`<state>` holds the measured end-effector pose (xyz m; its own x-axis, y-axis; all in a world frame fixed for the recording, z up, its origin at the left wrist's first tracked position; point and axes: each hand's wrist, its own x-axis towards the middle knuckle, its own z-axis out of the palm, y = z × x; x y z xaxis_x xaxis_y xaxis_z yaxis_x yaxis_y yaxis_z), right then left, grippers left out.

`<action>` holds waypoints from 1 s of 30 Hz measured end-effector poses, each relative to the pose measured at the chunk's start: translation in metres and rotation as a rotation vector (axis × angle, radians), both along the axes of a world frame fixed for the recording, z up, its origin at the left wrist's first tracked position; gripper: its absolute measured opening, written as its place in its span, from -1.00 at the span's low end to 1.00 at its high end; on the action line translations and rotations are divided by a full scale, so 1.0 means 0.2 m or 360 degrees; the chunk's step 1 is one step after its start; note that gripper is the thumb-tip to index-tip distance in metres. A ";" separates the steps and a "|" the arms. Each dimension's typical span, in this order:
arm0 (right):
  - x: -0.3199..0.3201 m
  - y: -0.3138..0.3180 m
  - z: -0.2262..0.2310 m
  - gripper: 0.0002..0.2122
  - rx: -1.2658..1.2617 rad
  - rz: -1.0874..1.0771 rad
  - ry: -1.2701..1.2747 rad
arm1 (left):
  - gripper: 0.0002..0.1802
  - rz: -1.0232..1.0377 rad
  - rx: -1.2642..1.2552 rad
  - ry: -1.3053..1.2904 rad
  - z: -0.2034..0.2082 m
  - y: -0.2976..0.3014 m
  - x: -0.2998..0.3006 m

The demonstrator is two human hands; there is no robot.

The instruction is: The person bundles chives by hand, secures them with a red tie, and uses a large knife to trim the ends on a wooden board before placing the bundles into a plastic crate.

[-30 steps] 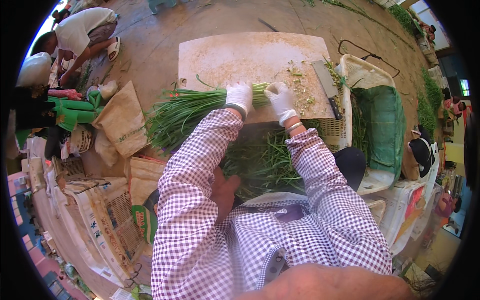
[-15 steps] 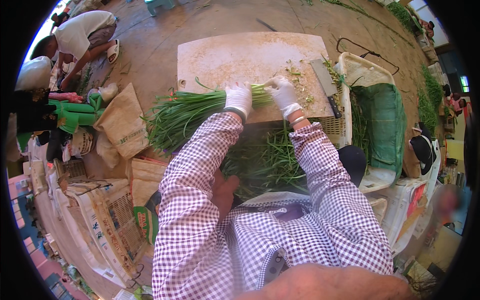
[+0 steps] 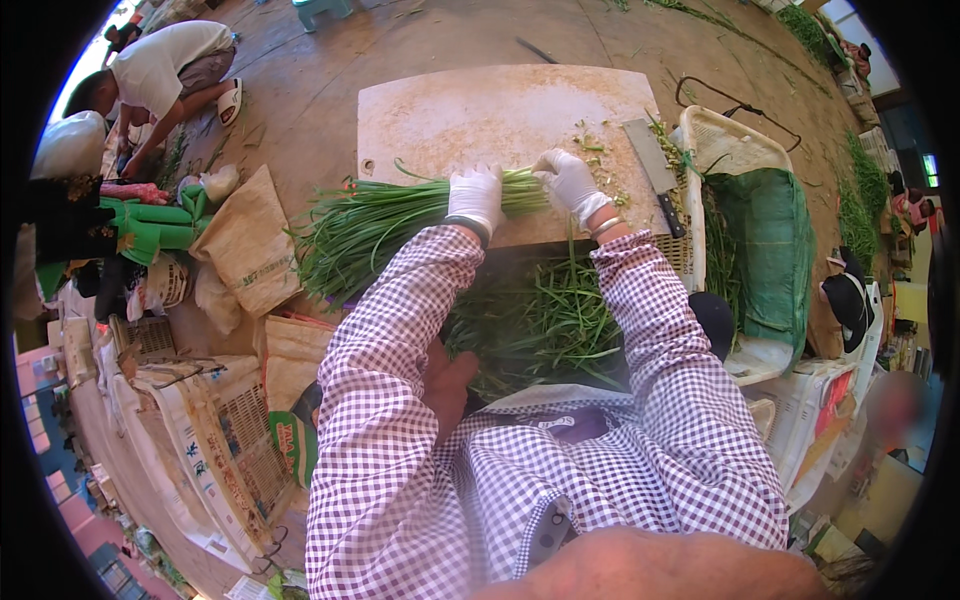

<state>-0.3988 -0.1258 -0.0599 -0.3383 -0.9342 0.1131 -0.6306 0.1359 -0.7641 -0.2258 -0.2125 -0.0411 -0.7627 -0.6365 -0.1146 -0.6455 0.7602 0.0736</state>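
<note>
One bundle of chives (image 3: 385,205) is lying across the near part of a pale, stained cutting board (image 3: 500,105), its leafy tops spilling past the board's left edge and its pale ends pointing toward the right. I am watching remotely: the white-gloved left hand (image 3: 475,197) is wrapping around the bundle over the board, fingers closed on it. The white-gloved right hand (image 3: 570,187) is bending its fingers at the pale ends; I cannot tell whether they are pinching any stalks. Near the board's right edge, a black-handled cleaver (image 3: 650,155) is lying beside chopped trimmings (image 3: 592,149). I am seeing a white plastic crate (image 3: 697,240) standing against that side, with green sacking (image 3: 770,260) lying over it. Loose greens (image 3: 570,315) are heaping below the board's near edge. Well beyond the board's left side, a person in a white top (image 3: 170,65) is crouching.
</note>
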 end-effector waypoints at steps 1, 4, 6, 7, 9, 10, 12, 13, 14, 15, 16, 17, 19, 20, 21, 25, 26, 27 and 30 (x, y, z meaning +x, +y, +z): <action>0.00 0.00 0.00 -0.90 0.0001 0.0020 -0.0027 | -0.31 -0.0004 -0.0011 0.0003 0.00 0.00 0.00; 0.01 0.02 0.00 -0.90 -0.0055 -0.0005 -0.0040 | -0.31 0.0015 0.0032 -0.0019 0.02 0.00 0.00; 0.03 0.04 0.02 -0.90 -0.0141 -0.0120 -0.0036 | -0.28 0.0027 0.0080 -0.0055 0.03 -0.01 -0.01; 0.05 0.06 0.03 -0.89 -0.0194 -0.0209 -0.0045 | -0.26 0.0032 0.0103 -0.0083 0.02 -0.01 -0.02; 0.10 0.08 0.04 -0.88 -0.0213 -0.0245 0.0093 | -0.26 0.0037 0.0082 -0.0099 0.02 -0.01 -0.02; 0.12 0.08 0.03 -0.86 -0.0180 -0.0195 0.0239 | -0.30 0.0033 0.0037 -0.0087 0.02 -0.01 -0.02; 0.15 0.09 0.02 -0.84 -0.0121 -0.0136 0.0391 | -0.38 0.0031 -0.0038 -0.0060 0.01 0.00 -0.01; 0.17 0.09 0.03 -0.83 -0.0100 -0.0125 0.0398 | -0.43 0.0036 -0.0070 -0.0046 -0.01 0.00 -0.01; 0.18 0.08 0.04 -0.82 -0.0080 -0.0114 0.0404 | -0.48 0.0041 -0.0103 -0.0032 -0.03 0.00 -0.01; 0.17 0.07 0.04 -0.82 -0.0092 -0.0095 0.0337 | -0.40 0.0041 -0.0059 -0.0068 -0.05 -0.01 -0.01; 0.15 0.07 0.02 -0.82 -0.0102 -0.0081 0.0275 | -0.31 0.0035 -0.0013 -0.0098 -0.06 -0.03 -0.02; 0.13 0.06 0.00 -0.83 -0.0113 -0.0067 0.0214 | -0.23 0.0029 0.0033 -0.0130 -0.07 -0.03 -0.03; 0.07 0.06 -0.02 -0.85 -0.0062 -0.0195 0.0394 | -0.22 0.0012 0.0024 -0.0050 -0.08 -0.04 -0.02; 0.04 0.07 -0.02 -0.86 -0.0035 -0.0261 0.0484 | -0.22 0.0002 0.0021 -0.0010 -0.08 -0.04 -0.02; 0.00 0.11 -0.02 -0.85 0.0138 -0.0301 0.0502 | -0.17 0.0013 0.0062 -0.0044 -0.09 -0.04 -0.02; -0.21 0.36 -0.04 -0.83 0.0723 -0.0250 0.0483 | 0.03 -0.0052 0.0166 -0.0060 0.05 -0.02 -0.04; -0.22 0.42 -0.04 -0.82 0.0841 -0.0166 0.0445 | 0.09 -0.0081 0.0178 -0.0046 0.10 0.01 -0.03; -0.24 0.48 -0.02 -0.82 0.0852 -0.0243 0.0480 | 0.22 -0.0172 0.0033 0.0015 0.09 0.05 -0.03; -0.32 0.59 0.09 -0.81 0.0747 -0.0540 0.0577 | 0.21 -0.0130 0.0004 -0.0123 0.05 0.09 -0.09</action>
